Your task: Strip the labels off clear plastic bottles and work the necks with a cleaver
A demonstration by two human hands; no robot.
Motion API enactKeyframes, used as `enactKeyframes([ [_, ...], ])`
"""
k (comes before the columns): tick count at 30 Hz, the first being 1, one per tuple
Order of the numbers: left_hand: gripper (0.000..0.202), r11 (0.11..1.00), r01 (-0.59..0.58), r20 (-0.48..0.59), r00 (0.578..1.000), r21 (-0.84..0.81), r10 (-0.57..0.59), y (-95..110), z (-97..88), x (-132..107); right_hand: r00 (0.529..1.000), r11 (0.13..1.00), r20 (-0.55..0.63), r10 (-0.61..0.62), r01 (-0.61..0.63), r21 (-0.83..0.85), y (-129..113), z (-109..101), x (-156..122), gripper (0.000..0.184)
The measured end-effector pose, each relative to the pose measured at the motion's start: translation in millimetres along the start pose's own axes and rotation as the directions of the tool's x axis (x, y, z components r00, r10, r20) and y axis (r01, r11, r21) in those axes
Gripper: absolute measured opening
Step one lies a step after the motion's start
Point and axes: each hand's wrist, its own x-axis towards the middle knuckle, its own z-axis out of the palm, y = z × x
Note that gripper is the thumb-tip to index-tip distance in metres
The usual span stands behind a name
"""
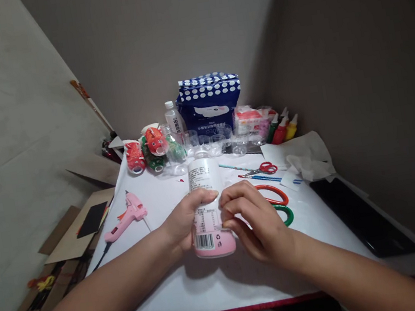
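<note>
A plastic bottle (206, 197) with a white and pink printed label is held over the white table (211, 285), its base towards me. My left hand (186, 221) is wrapped round its left side, thumb across the label. My right hand (252, 219) is closed at the right edge of the label, fingertips pinched on it. Just right of my right hand lie an orange ring (276, 194) and a green ring (286, 214).
A pink glue gun (129, 220) lies at the left. Red-handled scissors (266, 168), clear cups (225, 145), painted bottle pieces (150, 153), a blue dotted bag (209, 103) and paint bottles (283, 128) stand behind. A black keyboard (361, 218) lies on the right; cardboard (67, 233) lies on the floor to the left.
</note>
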Motion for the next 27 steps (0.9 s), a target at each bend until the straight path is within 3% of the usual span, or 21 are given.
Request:
enactKeyframes([
  [5, 0.029, 0.996, -0.044, -0.075, 0.996, 0.083, 0.050, 0, 1.3, -1, 0.984, 0.982, -0.089, 0.155, -0.143, 0.127, -3, 5, -1, 0.012],
  [9, 0.032, 0.997, -0.034, -0.101, 0.994, 0.069, 0.040, -2, 2.0, 0, 0.938, 0.910, -0.111, 0.329, -0.283, 0.302, -4, 7, -2, 0.010],
  [16, 0.034, 0.997, -0.063, -0.033, 0.997, 0.051, 0.064, -7, -0.6, 4, 0.772, 0.591, -0.043, 0.634, -0.448, 0.671, 2, 7, 1, 0.010],
  [18, 0.034, 0.983, -0.137, -0.034, 0.989, 0.123, 0.143, -9, 0.6, 3, 0.748, 0.559, -0.029, 0.663, -0.468, 0.685, 6, 7, 0, 0.011],
  [20, 0.034, 0.922, -0.287, -0.035, 0.951, 0.261, 0.307, -12, 3.8, 1, 0.766, 0.644, -0.086, 0.638, -0.468, 0.606, 9, 7, -1, 0.010],
  [22, 0.035, 0.815, -0.419, 0.012, 0.891, 0.401, 0.453, -16, 8.5, -3, 0.833, 0.814, -0.203, 0.516, -0.403, 0.418, 11, 6, -2, 0.008],
  [25, 0.032, 0.734, -0.442, 0.070, 0.876, 0.516, 0.478, -20, 14.4, -6, 0.926, 0.972, -0.297, 0.233, -0.215, 0.091, 12, 4, -3, 0.009],
  [27, 0.032, 0.722, -0.403, 0.038, 0.885, 0.562, 0.464, -20, 16.2, -6, 0.940, 0.978, -0.269, 0.210, -0.207, 0.038, 11, 3, -3, 0.011],
])
